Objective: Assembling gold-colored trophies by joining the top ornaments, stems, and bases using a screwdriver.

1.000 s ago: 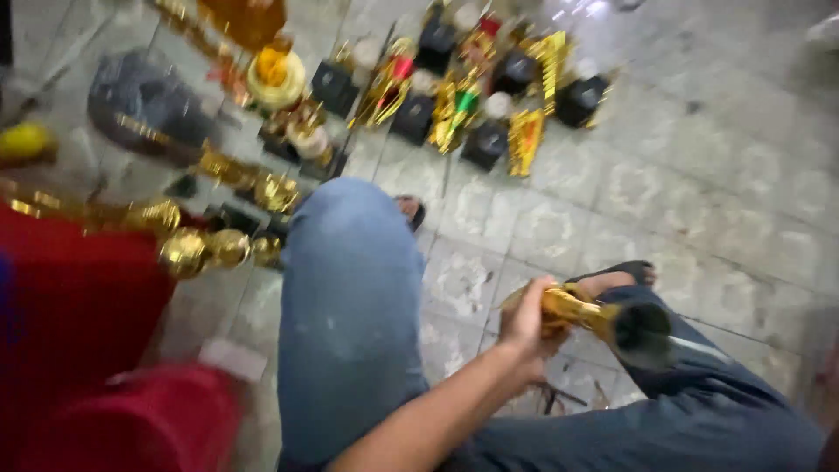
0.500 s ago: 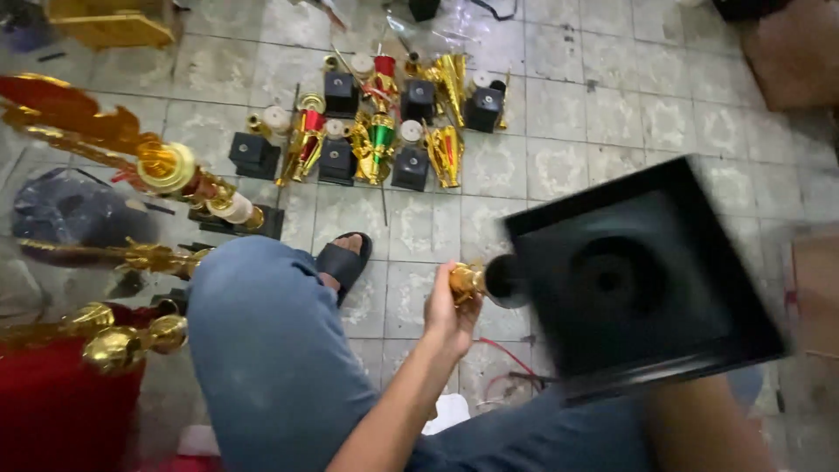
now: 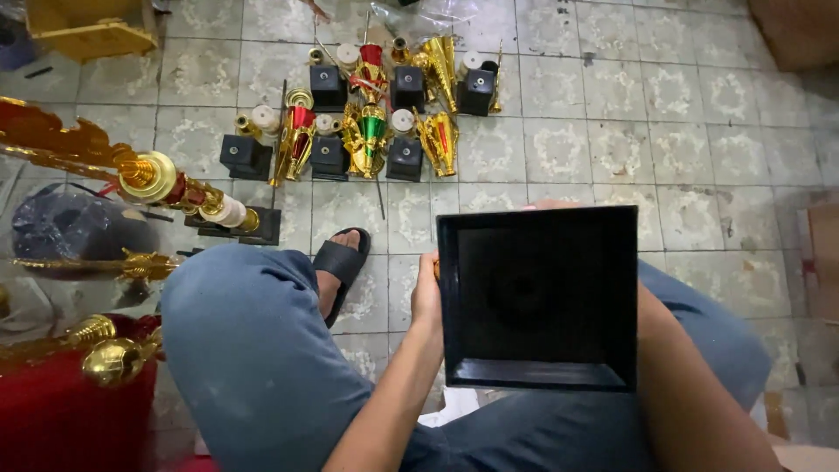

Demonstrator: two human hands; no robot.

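— Two hands on it, but how much of them can you see?

— Little. My left hand (image 3: 426,301) shows at the left edge of the black square base (image 3: 537,297), fingers curled round behind it, gripping something there. A small gold bit peeks out by the fingers; what it belongs to I cannot tell. My right hand is hidden behind the base; only fingertips (image 3: 551,205) show over its far edge, so I cannot tell how far it is closed.

— Where is the base?

— Above my lap, between my knees, held clear of the tiled floor (image 3: 699,149). Its hollow underside faces up at me, so its axis runs away from me toward the floor. Whatever is fixed to its other face is covered.

— And around you?

— Far ahead on the floor lies a cluster of trophy parts (image 3: 371,114): small black bases, gold cups, red and green pieces. At left, a long gold trophy (image 3: 149,179) lies on its side, its left end cut off by the frame. My foot in a black sandal (image 3: 341,262) is near my left knee. A red cloth (image 3: 61,411) with gold balls sits near left.
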